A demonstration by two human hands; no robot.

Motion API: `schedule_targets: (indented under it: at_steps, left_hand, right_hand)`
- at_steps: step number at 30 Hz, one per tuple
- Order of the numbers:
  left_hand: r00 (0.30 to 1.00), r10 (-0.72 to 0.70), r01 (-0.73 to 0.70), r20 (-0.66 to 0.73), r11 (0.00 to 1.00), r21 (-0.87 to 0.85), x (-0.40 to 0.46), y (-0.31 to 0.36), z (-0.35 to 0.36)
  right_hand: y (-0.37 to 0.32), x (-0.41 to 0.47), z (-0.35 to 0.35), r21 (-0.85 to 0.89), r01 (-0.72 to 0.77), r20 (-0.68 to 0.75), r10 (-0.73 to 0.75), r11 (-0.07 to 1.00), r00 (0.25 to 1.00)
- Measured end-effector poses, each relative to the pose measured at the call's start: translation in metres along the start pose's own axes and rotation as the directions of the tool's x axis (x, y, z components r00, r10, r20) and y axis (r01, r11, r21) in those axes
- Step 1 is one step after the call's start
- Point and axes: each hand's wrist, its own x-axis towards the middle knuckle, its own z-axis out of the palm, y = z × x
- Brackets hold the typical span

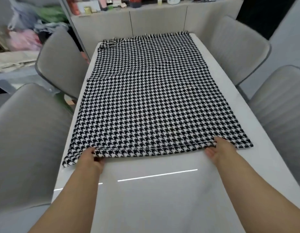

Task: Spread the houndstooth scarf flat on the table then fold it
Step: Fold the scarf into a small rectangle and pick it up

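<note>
- Currently the scarf (142,98) lies on the white counter (154,190), apparently doubled, fringe at the far end.
- Left hand (92,159) pinches the near edge; right hand (220,151) grips it likewise.
- Spreading looks done; folding appears under way, further folds remain.

scarf (146,98) on table (162,199), chairs (28,140) on both sides.

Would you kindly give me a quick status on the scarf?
Left hand and right hand both pinching near edge. Houndstooth scarf spread on white table. Nothing in the way.
</note>
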Motion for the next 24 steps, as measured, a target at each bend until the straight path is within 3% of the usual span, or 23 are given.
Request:
schedule_targets:
  at_steps: [4,7,11,16,19,21,24]
  left_hand:
    - [0.992,0.041,-0.016,0.116,0.978,-0.21,0.001,0.001,-0.002]
    - [0.98,0.109,-0.066,0.164,0.967,-0.248,-0.014,-0.006,-0.003]
    - [0.965,0.233,-0.19,0.116,0.935,-0.3,-0.024,-0.007,-0.005]
    - [0.943,0.329,-0.303,0.037,0.902,-0.308,-0.041,-0.016,-0.017]
    - [0.912,0.405,-0.411,-0.073,0.889,-0.201,-0.057,-0.028,-0.024]
    - [0.846,0.512,-0.522,-0.148,0.852,-0.04,-0.063,-0.036,-0.031]
    - [0.76,0.636,-0.622,-0.136,0.772,0.133,-0.07,-0.047,-0.042]
  right_hand:
    - [-0.018,0.011,0.009,-0.007,-0.059,0.06,0.059,0.998,0.996]
    - [-0.029,0.013,0.009,0.019,-0.035,0.047,0.034,0.999,0.998]
    - [-0.038,0.008,-0.001,0.106,0.045,-0.024,-0.043,0.993,0.999]
    - [-0.041,-0.009,-0.012,0.041,0.234,-0.165,-0.224,0.971,0.961]
    - [-0.042,-0.019,-0.02,-0.023,0.331,-0.312,-0.322,0.943,0.894]
    - [-0.041,-0.025,-0.025,-0.072,0.408,-0.313,-0.409,0.91,0.857]
    - [-0.036,-0.037,-0.036,-0.152,0.475,-0.278,-0.499,0.867,0.821]
